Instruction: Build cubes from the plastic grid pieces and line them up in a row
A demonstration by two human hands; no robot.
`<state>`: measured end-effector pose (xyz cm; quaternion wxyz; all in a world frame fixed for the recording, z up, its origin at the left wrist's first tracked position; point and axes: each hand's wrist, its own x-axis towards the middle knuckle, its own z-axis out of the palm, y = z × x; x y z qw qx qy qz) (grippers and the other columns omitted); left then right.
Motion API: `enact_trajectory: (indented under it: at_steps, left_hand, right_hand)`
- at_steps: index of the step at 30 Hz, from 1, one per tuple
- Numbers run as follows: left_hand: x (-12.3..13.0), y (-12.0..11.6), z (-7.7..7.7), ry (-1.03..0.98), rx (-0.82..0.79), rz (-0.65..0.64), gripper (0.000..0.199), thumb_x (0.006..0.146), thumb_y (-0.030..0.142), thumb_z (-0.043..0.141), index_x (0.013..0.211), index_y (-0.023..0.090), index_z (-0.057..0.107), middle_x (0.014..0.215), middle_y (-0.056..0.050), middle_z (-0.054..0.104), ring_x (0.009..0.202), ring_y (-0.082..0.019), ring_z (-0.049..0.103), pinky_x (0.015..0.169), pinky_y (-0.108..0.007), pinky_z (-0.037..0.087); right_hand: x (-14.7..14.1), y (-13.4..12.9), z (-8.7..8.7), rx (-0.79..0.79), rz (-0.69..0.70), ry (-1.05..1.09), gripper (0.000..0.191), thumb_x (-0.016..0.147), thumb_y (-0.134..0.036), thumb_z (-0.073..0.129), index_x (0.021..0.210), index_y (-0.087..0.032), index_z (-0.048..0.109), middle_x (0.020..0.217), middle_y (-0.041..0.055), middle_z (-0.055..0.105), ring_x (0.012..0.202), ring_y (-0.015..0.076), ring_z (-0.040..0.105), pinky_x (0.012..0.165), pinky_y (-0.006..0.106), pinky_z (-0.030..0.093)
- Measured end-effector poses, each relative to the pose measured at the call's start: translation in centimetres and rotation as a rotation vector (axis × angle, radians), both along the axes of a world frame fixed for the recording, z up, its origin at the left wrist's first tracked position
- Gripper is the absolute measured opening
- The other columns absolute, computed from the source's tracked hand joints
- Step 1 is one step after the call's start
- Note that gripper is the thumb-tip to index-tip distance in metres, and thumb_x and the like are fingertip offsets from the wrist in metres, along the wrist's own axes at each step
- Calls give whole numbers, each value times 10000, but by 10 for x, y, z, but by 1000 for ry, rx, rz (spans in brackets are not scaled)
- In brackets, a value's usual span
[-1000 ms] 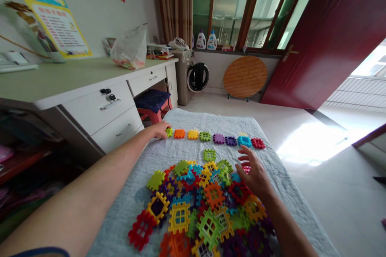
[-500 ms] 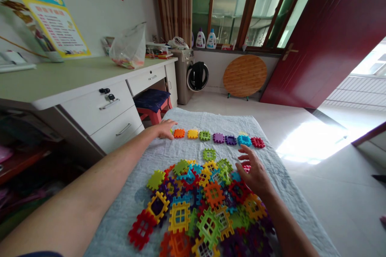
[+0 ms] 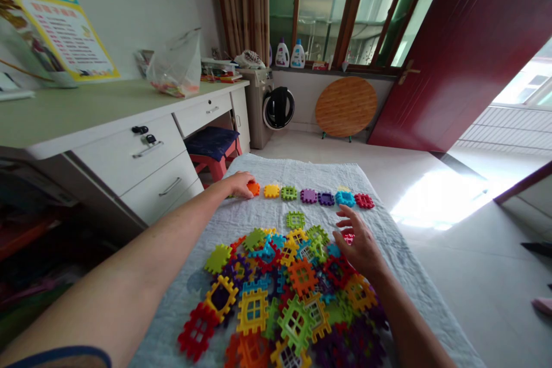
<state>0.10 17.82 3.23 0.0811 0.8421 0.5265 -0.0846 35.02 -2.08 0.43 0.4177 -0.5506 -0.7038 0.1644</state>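
Observation:
My left hand (image 3: 241,184) is at the left end of a row of plastic building tiles, thumb and fingers closed about the left side of an orange tile (image 3: 255,188). Rightward in that row lie a yellow tile (image 3: 271,191), a green one (image 3: 288,192), a lilac one (image 3: 309,196), a dark purple one (image 3: 326,198), a blue one (image 3: 345,199) and a red one (image 3: 364,201). A green window tile (image 3: 295,219) lies alone below the row. My right hand (image 3: 359,240) hovers open, fingers apart, over the right edge of a heaped pile of tiles (image 3: 302,276), partly hiding a pinkish-red tile (image 3: 349,238).
A pale blue cloth (image 3: 202,299) covers the table under the tiles. To the left stands a desk (image 3: 112,109) with drawers and a plastic bag (image 3: 176,72), with a stool (image 3: 213,146) beside it. A washing machine (image 3: 259,109) and a round wooden board (image 3: 346,106) are farther back.
My left hand has moved slightly right, from beside the orange tile onto its left side. My right hand stays over the pile's edge. The whole view has shifted a little.

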Motion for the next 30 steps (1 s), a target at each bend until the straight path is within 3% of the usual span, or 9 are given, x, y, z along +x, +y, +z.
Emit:
enact_trajectory:
  at_steps: [7,14,18,30]
  left_hand:
    - [17,-2,-4,-53,50,-42,802,584,537,682,1288,195,506,1347,-110,491,1233,-323,411,1016,-363,328]
    - [54,-7,-8,-48,57,-128,599,638,459,654,1182,217,589,1199,-77,584,1153,-311,460,985,-379,352]
    - [55,-5,-9,-38,71,-116,505,637,455,640,1084,220,645,1109,-64,609,1100,-300,493,956,-355,376]
    - [55,-8,-8,-68,76,-114,470,611,414,644,1027,195,656,1090,-72,630,1032,-285,535,924,-337,397]
  right_hand:
    - [0,1,0,29,20,13,540,794,-216,549,1313,-247,405,1148,100,559,869,194,611,708,376,564]
    - [-1,1,0,51,14,11,536,796,-224,542,1314,-249,408,1128,98,575,850,194,615,688,372,566]
    - [-1,1,-2,35,17,15,529,796,-214,539,1308,-245,407,1134,97,571,853,190,611,687,366,565]
    - [-1,0,-2,28,14,23,528,794,-219,538,1306,-246,410,1126,98,579,844,191,612,686,365,566]
